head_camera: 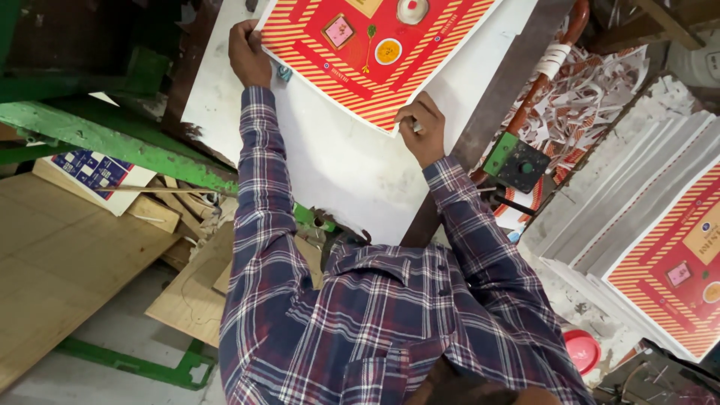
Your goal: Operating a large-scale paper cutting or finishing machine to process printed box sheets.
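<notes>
A red printed cardboard sheet with yellow striped borders lies on the white bed of a machine. My left hand grips the sheet's left corner at the top left of the view. My right hand pinches the sheet's near corner at the middle. Both arms are in plaid sleeves and stretch forward over the white surface.
A stack of printed sheets stands at the right. Paper trimmings pile behind a black and green switch box. A green machine frame runs at the left, with wooden boards below it. A red lid lies on the floor.
</notes>
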